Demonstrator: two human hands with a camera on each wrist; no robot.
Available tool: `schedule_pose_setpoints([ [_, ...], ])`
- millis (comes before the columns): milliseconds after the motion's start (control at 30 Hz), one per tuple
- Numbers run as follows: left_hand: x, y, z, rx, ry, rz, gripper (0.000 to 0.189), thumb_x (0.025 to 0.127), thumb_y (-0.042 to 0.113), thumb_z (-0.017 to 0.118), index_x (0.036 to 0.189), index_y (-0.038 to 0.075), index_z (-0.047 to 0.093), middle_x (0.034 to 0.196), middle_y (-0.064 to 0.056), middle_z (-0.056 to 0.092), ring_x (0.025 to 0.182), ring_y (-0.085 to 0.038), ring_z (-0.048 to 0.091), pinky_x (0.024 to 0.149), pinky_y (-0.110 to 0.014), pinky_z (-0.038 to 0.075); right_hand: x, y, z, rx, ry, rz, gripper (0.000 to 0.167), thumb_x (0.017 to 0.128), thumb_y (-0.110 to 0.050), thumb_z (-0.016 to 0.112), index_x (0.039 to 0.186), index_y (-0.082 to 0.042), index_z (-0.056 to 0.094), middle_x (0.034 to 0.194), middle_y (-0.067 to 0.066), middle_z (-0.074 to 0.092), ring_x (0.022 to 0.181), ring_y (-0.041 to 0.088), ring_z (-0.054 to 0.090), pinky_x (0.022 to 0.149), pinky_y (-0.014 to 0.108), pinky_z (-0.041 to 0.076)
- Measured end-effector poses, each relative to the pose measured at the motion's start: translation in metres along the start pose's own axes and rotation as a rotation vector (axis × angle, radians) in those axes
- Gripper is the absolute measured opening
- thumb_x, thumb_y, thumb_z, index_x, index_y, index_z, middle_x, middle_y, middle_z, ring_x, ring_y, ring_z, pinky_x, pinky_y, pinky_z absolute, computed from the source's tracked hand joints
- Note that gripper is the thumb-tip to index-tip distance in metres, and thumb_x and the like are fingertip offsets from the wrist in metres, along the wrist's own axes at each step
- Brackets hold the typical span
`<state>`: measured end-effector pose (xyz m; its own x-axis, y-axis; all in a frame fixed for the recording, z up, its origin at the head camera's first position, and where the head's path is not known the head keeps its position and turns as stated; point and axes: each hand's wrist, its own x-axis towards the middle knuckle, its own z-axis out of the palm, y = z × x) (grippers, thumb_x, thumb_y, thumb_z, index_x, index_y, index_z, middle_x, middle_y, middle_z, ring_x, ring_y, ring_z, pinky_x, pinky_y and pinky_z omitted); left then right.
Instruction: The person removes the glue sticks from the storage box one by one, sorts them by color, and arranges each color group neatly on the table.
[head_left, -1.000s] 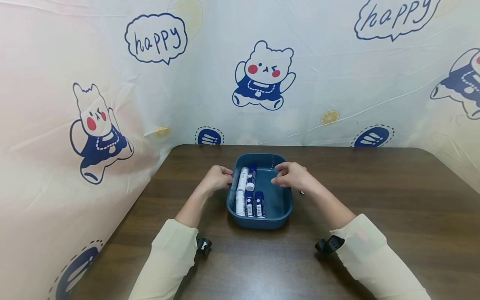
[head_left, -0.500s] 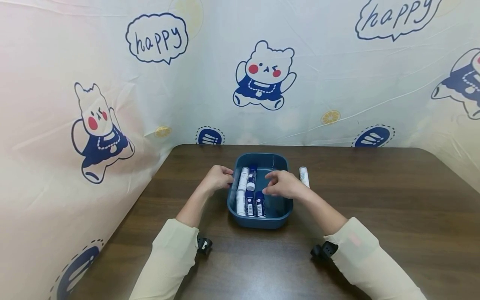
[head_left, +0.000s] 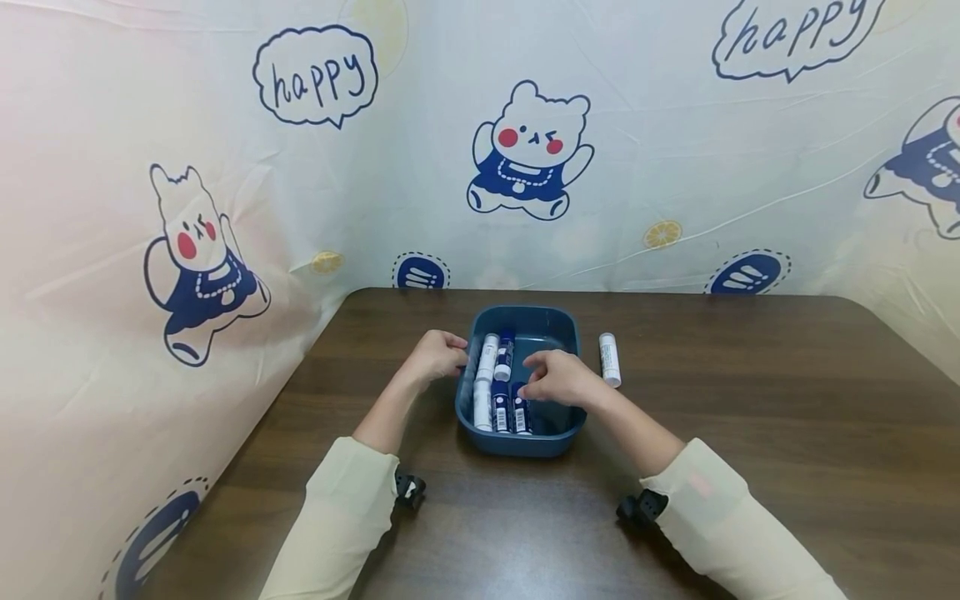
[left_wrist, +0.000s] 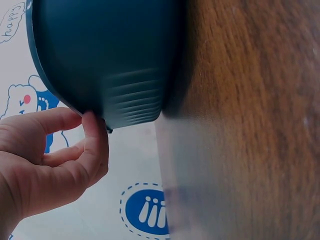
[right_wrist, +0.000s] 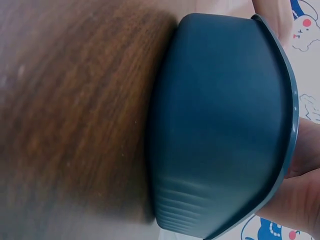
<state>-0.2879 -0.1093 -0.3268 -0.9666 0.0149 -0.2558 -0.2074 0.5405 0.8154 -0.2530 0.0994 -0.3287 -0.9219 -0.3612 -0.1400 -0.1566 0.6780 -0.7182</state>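
Observation:
A dark blue plastic bin (head_left: 517,447) stands on the table. My left hand (head_left: 435,357) pinches its left rim; in the left wrist view, the thumb and fingers (left_wrist: 92,145) meet at the edge. Inside, along the left side, lie white tubes (head_left: 482,407) and blue tubes (head_left: 501,408) that look like glue sticks. My right hand (head_left: 558,379) reaches over the right rim, thumb and forefinger apart, fingertips by the top end of the nearest blue tube. Whether they touch it is unclear. In the right wrist view, the bin wall (right_wrist: 225,110) hides most of that hand.
One white tube (head_left: 609,360) lies on the brown wooden table (head_left: 750,400), just right of the bin. Behind the table hangs a pale cloth (head_left: 645,133) printed with cartoon bears. Each wrist wears a small black camera (head_left: 642,507).
My right hand has moved left and down, deeper over the bin, towards the near blue tube. The white tube outside has come fully into view. My left hand stays at the rim.

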Motion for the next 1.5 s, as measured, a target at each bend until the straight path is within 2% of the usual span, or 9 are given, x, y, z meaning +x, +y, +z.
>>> schedule_pose_setpoints([
  [267, 0.001, -0.001, 0.0, 0.005, -0.002, -0.001, 0.029, 0.091, 0.007, 0.054, 0.119, -0.001, 0.056, 0.119, -0.018, 0.054, 0.095, -0.032, 0.06, 0.092, -0.044, 0.043, 0.0, -0.004, 0.008, -0.048, -0.012, 0.045, 0.053, 0.081, -0.017, 0.07, 0.127, 0.001, 0.051, 0.091, 0.007, 0.062, 0.073, 0.016, 0.06, 0.071, 0.033, 0.05],
  [467, 0.001, -0.001, 0.0, 0.0, -0.01, -0.003, 0.03, 0.091, 0.008, 0.054, 0.12, 0.0, 0.055, 0.12, -0.018, 0.053, 0.096, -0.032, 0.059, 0.093, -0.044, 0.043, 0.001, -0.004, 0.012, -0.128, -0.01, 0.035, 0.051, 0.08, -0.017, 0.071, 0.124, 0.002, 0.054, 0.094, 0.01, 0.063, 0.076, 0.017, 0.058, 0.07, 0.032, 0.052],
  [867, 0.0, 0.0, 0.0, -0.008, -0.009, 0.001, 0.03, 0.091, 0.007, 0.054, 0.119, -0.001, 0.055, 0.119, -0.019, 0.053, 0.096, -0.032, 0.059, 0.093, -0.044, 0.043, 0.002, -0.007, 0.019, -0.18, -0.012, 0.068, 0.049, 0.078, -0.019, 0.074, 0.118, 0.003, 0.057, 0.083, 0.007, 0.063, 0.072, 0.016, 0.057, 0.067, 0.03, 0.05],
  [1133, 0.002, -0.001, 0.0, 0.0, -0.008, -0.011, 0.03, 0.091, 0.008, 0.054, 0.12, 0.0, 0.055, 0.12, -0.018, 0.053, 0.098, -0.032, 0.059, 0.093, -0.045, 0.042, 0.005, -0.006, 0.024, -0.23, -0.027, 0.092, 0.059, 0.076, -0.022, 0.075, 0.125, 0.004, 0.052, 0.111, 0.016, 0.06, 0.083, 0.019, 0.058, 0.084, 0.04, 0.048],
  [1300, 0.002, -0.001, 0.0, 0.001, -0.007, -0.007, 0.031, 0.091, 0.007, 0.054, 0.12, -0.001, 0.054, 0.12, -0.019, 0.053, 0.096, -0.032, 0.059, 0.093, -0.044, 0.043, 0.007, -0.006, 0.025, -0.239, -0.043, 0.108, 0.063, 0.076, -0.022, 0.076, 0.127, 0.004, 0.05, 0.109, 0.017, 0.06, 0.077, 0.017, 0.061, 0.082, 0.037, 0.049],
  [1500, 0.0, 0.0, 0.001, 0.001, 0.001, -0.002, 0.03, 0.091, 0.007, 0.054, 0.12, -0.001, 0.055, 0.119, -0.018, 0.053, 0.096, -0.032, 0.059, 0.093, -0.044, 0.043, 0.008, -0.006, 0.026, -0.242, -0.056, 0.12, 0.067, 0.073, -0.023, 0.078, 0.127, 0.004, 0.048, 0.107, 0.016, 0.059, 0.088, 0.021, 0.057, 0.082, 0.038, 0.048],
])
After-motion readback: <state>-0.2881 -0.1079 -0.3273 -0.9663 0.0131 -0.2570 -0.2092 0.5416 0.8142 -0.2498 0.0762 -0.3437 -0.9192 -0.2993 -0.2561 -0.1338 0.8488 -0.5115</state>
